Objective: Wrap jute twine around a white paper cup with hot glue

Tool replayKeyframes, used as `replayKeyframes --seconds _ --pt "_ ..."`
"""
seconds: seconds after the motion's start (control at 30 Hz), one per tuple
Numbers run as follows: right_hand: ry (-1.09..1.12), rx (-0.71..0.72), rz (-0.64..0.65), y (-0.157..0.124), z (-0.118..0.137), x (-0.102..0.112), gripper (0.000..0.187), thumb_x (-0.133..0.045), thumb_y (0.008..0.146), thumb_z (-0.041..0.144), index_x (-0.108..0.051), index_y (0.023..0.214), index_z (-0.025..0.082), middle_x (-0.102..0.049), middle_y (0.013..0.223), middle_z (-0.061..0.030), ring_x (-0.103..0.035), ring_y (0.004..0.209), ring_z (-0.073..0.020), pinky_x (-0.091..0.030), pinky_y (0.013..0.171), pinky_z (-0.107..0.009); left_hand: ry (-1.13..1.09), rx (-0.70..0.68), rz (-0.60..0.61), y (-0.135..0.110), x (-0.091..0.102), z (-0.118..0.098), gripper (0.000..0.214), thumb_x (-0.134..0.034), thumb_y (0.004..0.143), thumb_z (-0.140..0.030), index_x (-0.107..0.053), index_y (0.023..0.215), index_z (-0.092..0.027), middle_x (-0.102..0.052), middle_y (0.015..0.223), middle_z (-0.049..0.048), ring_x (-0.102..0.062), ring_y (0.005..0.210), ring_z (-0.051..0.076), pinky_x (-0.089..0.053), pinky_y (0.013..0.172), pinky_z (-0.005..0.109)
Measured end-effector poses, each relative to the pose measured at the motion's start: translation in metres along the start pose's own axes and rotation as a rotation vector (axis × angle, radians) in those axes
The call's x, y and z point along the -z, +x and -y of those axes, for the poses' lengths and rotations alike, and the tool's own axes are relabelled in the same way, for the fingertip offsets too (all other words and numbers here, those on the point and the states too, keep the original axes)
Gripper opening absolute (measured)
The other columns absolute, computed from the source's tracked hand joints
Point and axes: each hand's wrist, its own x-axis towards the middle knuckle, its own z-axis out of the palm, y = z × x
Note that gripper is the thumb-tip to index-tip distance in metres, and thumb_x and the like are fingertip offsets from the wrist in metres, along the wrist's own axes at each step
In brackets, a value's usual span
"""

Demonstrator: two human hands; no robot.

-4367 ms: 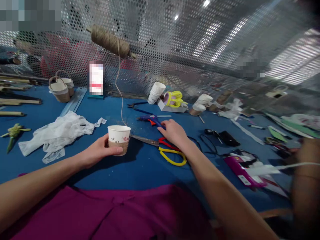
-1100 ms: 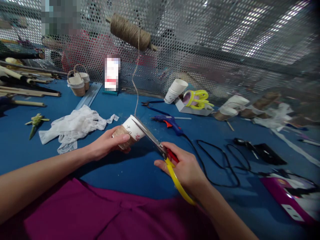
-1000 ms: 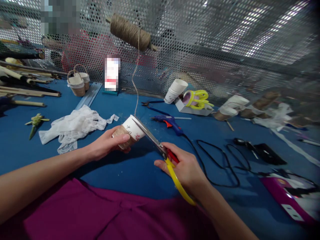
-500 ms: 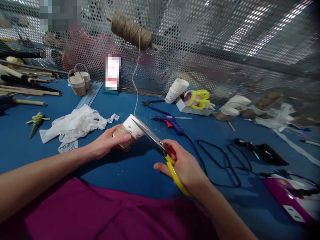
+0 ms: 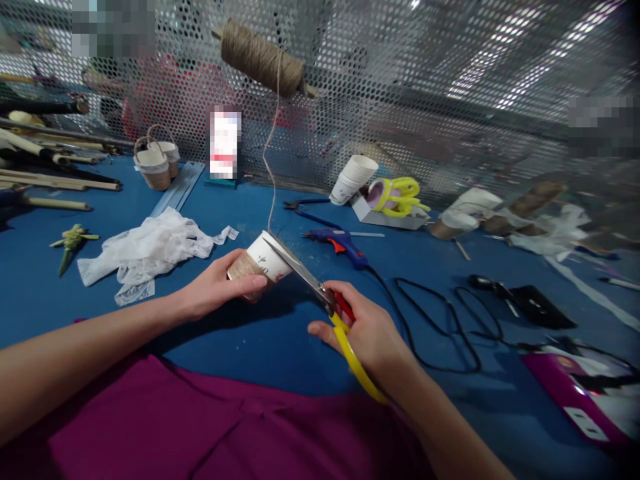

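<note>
Holding cup (image 5: 260,263) left, scissors (image 5: 320,300) right

free: table (image 5: 280,343) front | blocked: twine (image 5: 273,140) behind — cable (image 5: 470,333) right

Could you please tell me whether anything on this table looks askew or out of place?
The stack of white cups by the mesh wall lies tipped on its side, and a crumpled white cloth sprawls on the table. The left hand holds the paper cup tilted toward the scissors in the right hand.
</note>
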Motion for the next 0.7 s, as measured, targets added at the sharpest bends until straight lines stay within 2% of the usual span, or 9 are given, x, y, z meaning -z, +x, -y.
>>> replayKeyframes --seconds 0.2,0.53,0.7 --pt "0.008 0.01 -0.03 0.0001 0.0027 0.0011 0.037 -0.059 0.069 0.048 -0.054 0.09 0.019 -0.056 0.065 0.0008 -0.048 0.054 -0.0124 -0.041 0.051 -0.024 0.048 -0.023 -0.022 0.0009 0.0 -0.0011 0.037 -0.063 0.072 -0.037 -0.048 0.095 -0.014 -0.058 0.081 0.0027 -0.055 0.068 0.014 -0.044 0.065 0.028" --pt "0.026 -0.023 -0.007 -0.0012 0.0042 0.0025 0.035 -0.055 0.071 0.049 -0.056 0.088 0.019 -0.057 0.061 0.0012 -0.048 0.05 -0.0119 -0.041 0.049 -0.024 0.017 0.002 -0.045 0.0007 -0.0014 -0.0031 0.038 -0.066 0.07 -0.037 -0.048 0.094 -0.015 -0.057 0.08 0.0022 -0.056 0.068 0.014 -0.044 0.064 0.028" --pt "0.022 0.005 -0.028 -0.0005 0.0007 0.0005 0.035 -0.054 0.071 0.051 -0.057 0.086 0.019 -0.058 0.061 0.0006 -0.049 0.051 -0.012 -0.041 0.05 -0.023 -0.159 0.022 0.008 0.0014 0.0007 -0.0012 0.04 -0.064 0.071 -0.041 -0.047 0.097 -0.015 -0.058 0.086 0.005 -0.058 0.069 0.016 -0.046 0.065 0.031"
